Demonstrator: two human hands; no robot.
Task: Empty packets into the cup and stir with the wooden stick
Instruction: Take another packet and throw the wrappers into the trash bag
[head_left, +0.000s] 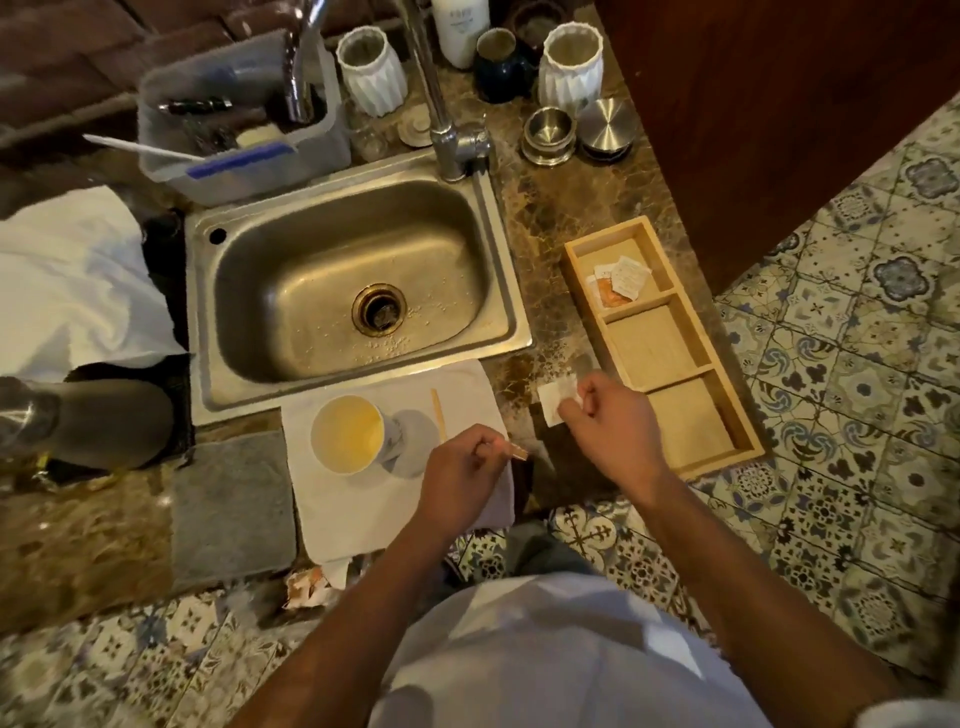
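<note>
Standing on white cloth (363, 514) at 6 o'clock of sink (358, 291): cup (349, 434), wooden stick (439, 415) at its 3 o'clock. Right hand (608, 415) pinches white packet (556, 401). Left hand (462, 486) pinches torn brown strip (517, 453). Wooden tray (670, 343) at 3 o'clock holds more packets (618, 283), far compartment.

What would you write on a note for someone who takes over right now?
Left hand: pinches a small torn piece near the cloth's edge.
Right hand: pinches a white packet over the counter, beside the wooden tray.
Cup stands on the white cloth before the sink; whether it holds anything I cannot tell. Wooden stick lies on the cloth beside the cup, untouched.
More packets sit in the tray's far compartment.
Left: empty the held packet into the cup, then the others, then stir.
</note>
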